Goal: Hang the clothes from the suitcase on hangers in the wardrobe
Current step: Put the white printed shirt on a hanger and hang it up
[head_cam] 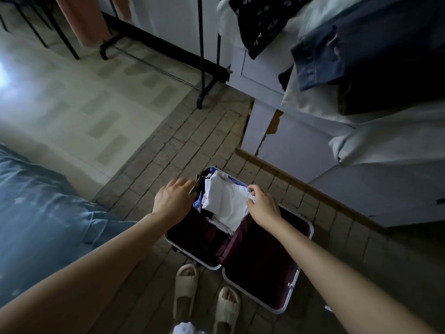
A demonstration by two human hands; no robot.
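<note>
Dim tiled floor (149, 150) spreads under you, with an open suitcase (260, 256) lying flat by your slippered feet and folded clothes heaped at its far end. Your right hand (263, 208) pinches the white garment (226, 201) on top, while your left hand (172, 201) curls round a thin hanger (193, 188) at the suitcase's left edge.

Your arms are bare, with no sleeves in view, right down to your left hand (173, 203) and right hand (264, 206). You wear pale open-toed slippers (206, 302).

No readable text, perhaps from dim light.
</note>
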